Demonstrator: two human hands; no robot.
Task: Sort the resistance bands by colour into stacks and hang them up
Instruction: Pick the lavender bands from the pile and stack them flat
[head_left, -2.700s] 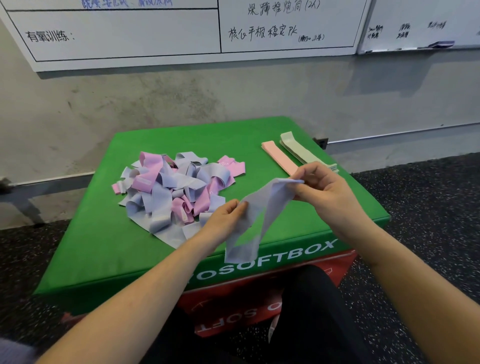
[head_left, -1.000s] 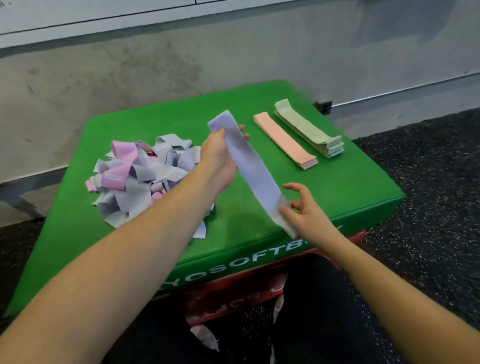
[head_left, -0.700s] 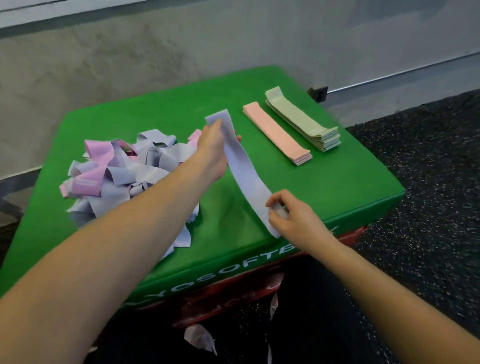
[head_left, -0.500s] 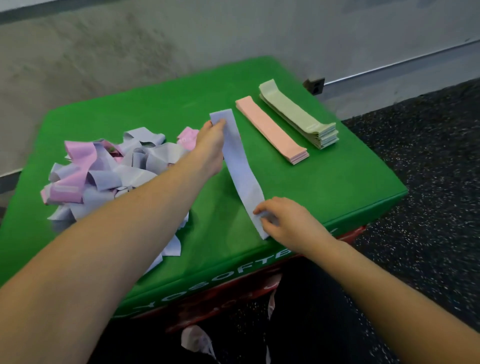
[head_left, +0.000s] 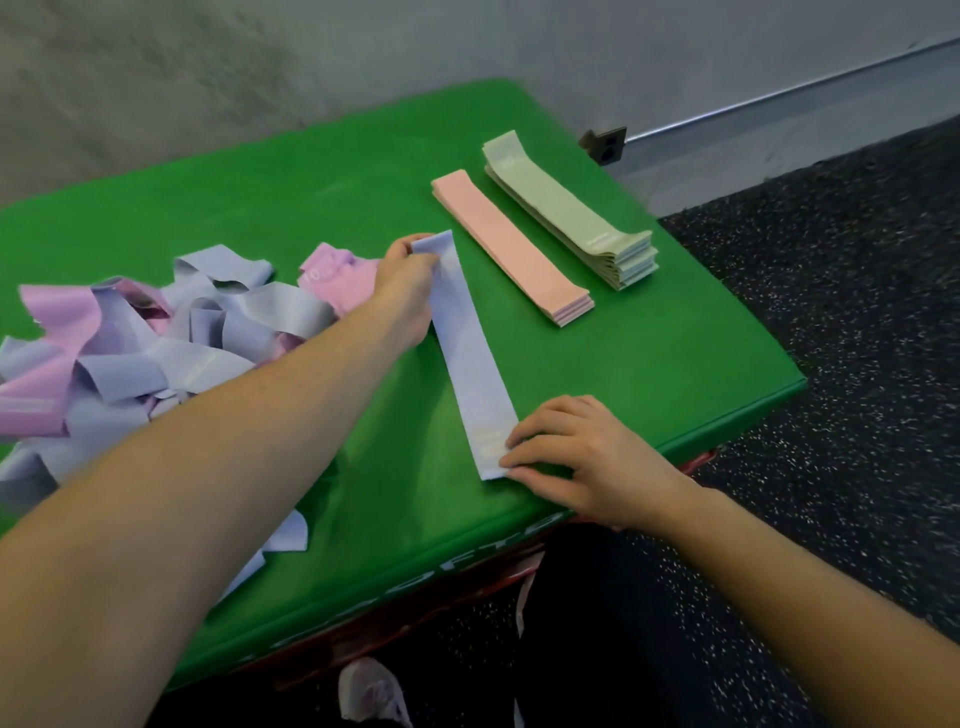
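A lavender resistance band (head_left: 470, 353) lies flat and straight on the green soft box (head_left: 649, 353). My left hand (head_left: 408, 291) pinches its far end. My right hand (head_left: 576, 457) presses its fingertips on the near end, close to the box's front edge. To the right lie a peach stack (head_left: 511, 247) and a pale green stack (head_left: 569, 210), side by side. A tangled pile of lavender and pink bands (head_left: 150, 343) covers the left of the box, partly hidden by my left forearm.
The green box sits on a red box (head_left: 395, 631) on dark speckled rubber flooring (head_left: 857, 322). A grey concrete wall (head_left: 260, 67) stands right behind the box, with a metal rail and small bracket (head_left: 605, 145) at the right.
The lavender band went from being held up between both hands to lying flat on the box, left of the peach stack. Both hands came down with it.
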